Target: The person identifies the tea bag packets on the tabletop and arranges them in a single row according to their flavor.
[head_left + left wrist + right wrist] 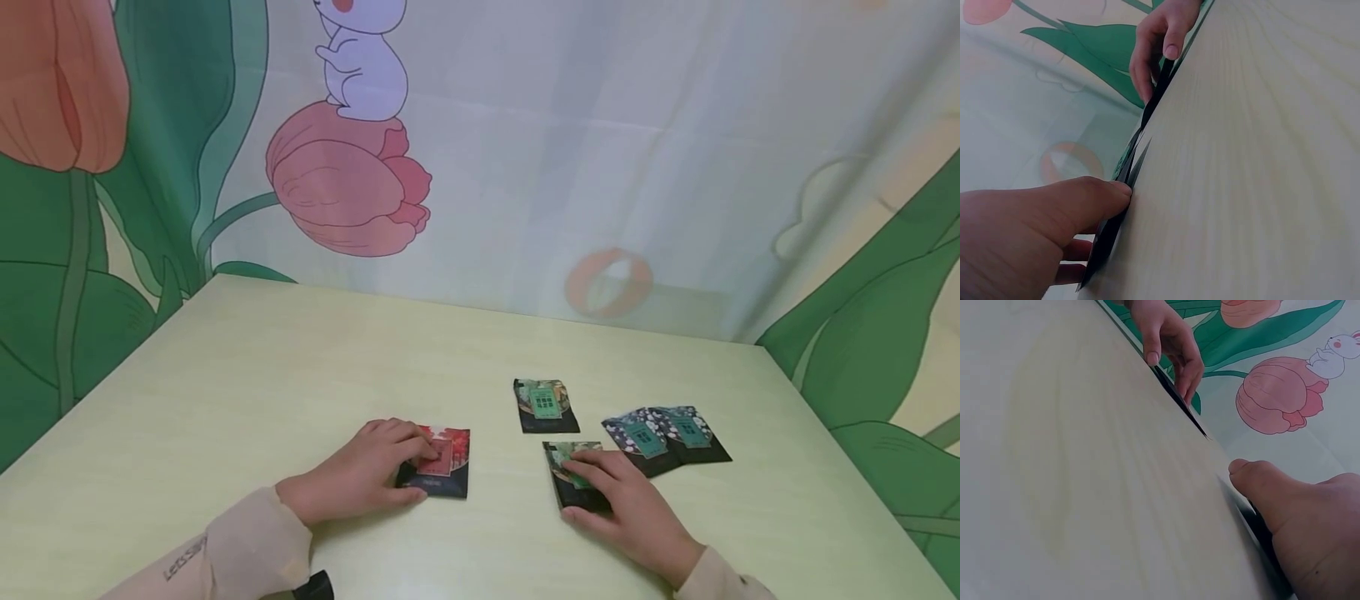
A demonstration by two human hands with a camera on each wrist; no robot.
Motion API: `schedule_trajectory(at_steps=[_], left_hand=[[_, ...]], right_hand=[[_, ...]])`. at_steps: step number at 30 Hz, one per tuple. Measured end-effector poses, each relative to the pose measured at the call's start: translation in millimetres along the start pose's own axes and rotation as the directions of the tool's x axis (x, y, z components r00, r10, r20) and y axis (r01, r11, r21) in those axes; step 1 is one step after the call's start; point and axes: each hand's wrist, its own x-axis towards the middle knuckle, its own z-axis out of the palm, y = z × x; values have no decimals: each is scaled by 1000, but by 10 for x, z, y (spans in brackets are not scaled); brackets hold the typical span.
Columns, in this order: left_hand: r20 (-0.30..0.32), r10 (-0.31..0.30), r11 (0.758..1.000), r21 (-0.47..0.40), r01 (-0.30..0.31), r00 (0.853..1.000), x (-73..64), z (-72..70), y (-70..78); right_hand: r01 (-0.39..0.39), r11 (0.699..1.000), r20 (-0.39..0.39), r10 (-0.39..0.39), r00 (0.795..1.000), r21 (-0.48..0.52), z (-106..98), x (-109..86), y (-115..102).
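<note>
My left hand (367,471) holds a flat sachet (452,467) with a red top and dark base, fingers over its left part and thumb at the near edge. The left wrist view shows this sachet edge-on, by the left thumb (1110,194). To the right, my right hand (630,508) holds a green-topped black sachet (581,493), fingertips on its face and thumb by its near left corner; the hand covers its right part. Behind lies a matching green-labelled sachet (547,408). Two blue-labelled floral sachets, one on the left (641,442) and one on the right (692,433), overlap slightly.
The sachets lie on a pale wood-grain table (300,358). A curtain (510,167) printed with tulips and a white rabbit hangs behind the table's back edge. A small black object (315,586) shows beside the left sleeve (255,542).
</note>
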Motion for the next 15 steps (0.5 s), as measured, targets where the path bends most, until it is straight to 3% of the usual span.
schedule_trajectory(at_steps=[15], left_hand=[[8,-14,1000,-10,15,1000,0,-7,15]], right_hand=[[15,1000,-27,-16,1000,-7,70,53,-157]])
